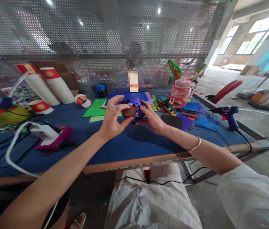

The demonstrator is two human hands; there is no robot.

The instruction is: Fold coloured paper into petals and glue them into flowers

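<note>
While held above the blue table (129,144), purple paper piece (136,109) pinched between left hand (112,119) and right hand (152,119).

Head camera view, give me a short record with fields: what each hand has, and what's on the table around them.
left hand: left hand pinches the brown part of a purple and brown paper craft piece
right hand: right hand grips the purple side of the same piece
held height: above the blue table
right of hands: blue glue gun, pink water bottle, loose coloured paper sheets
left of hands: stacked paper cups, white charger on a pink case
behind: perforated metal screen
</note>
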